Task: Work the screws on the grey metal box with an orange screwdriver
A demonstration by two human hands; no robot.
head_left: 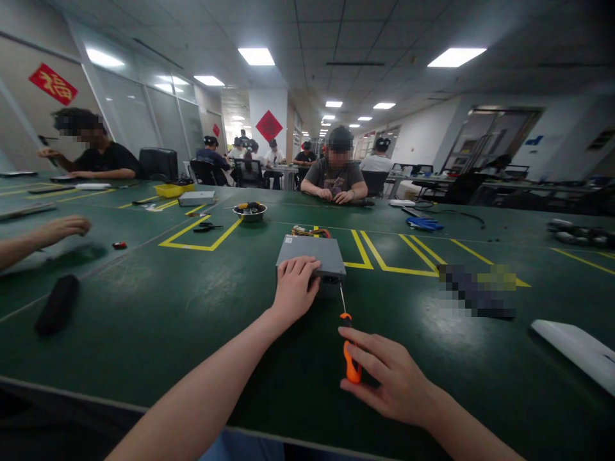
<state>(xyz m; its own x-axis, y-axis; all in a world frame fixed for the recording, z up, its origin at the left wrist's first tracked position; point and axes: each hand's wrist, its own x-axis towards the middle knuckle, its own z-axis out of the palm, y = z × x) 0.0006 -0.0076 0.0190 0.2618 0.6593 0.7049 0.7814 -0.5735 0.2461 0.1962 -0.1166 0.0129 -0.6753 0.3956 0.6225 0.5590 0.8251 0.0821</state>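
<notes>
A grey metal computer power supply [324, 251] lies on the green table in front of me, with coloured cables bunched at its far side. My left hand [295, 285] grips its near left part, fingers over the top and thumb toward the near face. In my right hand [384, 371] is a screwdriver [352, 365] with an orange and black handle, held between thumb and fingers. Its thin shaft points away from me, the tip at the near right corner of the power supply. Whether the tip sits in a screw is too small to tell.
Beyond stand a metal bowl [250, 212] with tools and a yellow tray [173, 190]. A black pouch [57, 304] lies left, blue gloves [423, 223] and a white device [576, 349] right. Another person's hand [65, 228] reaches in at left; a person [335, 176] sits opposite.
</notes>
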